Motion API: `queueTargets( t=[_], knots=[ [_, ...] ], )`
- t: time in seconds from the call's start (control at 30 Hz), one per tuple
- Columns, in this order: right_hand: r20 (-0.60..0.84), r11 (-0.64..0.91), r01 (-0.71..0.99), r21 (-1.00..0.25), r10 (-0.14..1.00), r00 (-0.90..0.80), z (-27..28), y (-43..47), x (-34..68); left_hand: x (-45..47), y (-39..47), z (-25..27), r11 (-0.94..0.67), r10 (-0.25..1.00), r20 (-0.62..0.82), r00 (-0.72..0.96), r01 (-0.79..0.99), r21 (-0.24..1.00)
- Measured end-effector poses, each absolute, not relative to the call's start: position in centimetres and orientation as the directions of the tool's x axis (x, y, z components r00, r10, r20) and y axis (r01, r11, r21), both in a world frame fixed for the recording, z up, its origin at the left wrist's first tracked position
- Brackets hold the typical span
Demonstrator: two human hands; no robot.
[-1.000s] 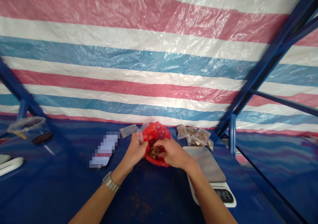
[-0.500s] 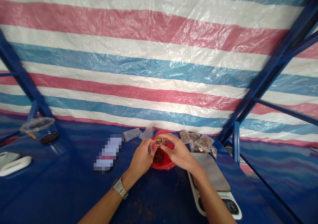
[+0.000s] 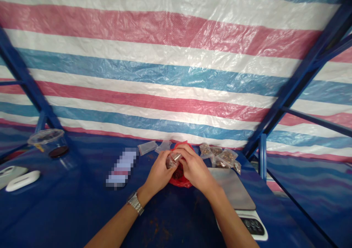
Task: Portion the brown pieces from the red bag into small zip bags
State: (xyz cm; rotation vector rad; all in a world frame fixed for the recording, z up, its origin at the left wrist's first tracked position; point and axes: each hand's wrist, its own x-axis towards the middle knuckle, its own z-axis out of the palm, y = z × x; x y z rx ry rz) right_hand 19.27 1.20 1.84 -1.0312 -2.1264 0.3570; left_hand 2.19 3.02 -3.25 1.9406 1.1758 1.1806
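Observation:
My left hand [image 3: 158, 173] is closed on a small clear plastic bag [image 3: 171, 161] and holds it over the red plastic bag [image 3: 180, 183]. In my right hand [image 3: 198, 173] is a small cup [image 3: 177, 156], tipped on its side with its mouth at the clear bag. The fingers partly hide both things. Dark brown dried pieces [image 3: 178, 173] lie inside the red bag, right below my hands.
To the right stands a kitchen scale [image 3: 233, 189], partly behind my right forearm. Filled small bags [image 3: 227, 155] lie behind it. Flat clear bags [image 3: 147, 147], a blurred phone [image 3: 122, 168], a plastic tub [image 3: 49, 141] and a white case [image 3: 23, 181] are on the left.
The cup was upright with brown pieces showing inside; my right hand has tilted it left into the clear bag. Both hands have come closer together.

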Motion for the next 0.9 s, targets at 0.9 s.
queueTargets(
  t=[0.9],
  knots=[
    [0.162,0.401,0.825,-0.4,0.916,-0.367,0.4,1.7,21.3,0.6,3.1,-1.5,0.014,0.999,-0.008,-0.039,0.158,0.987]
  ],
)
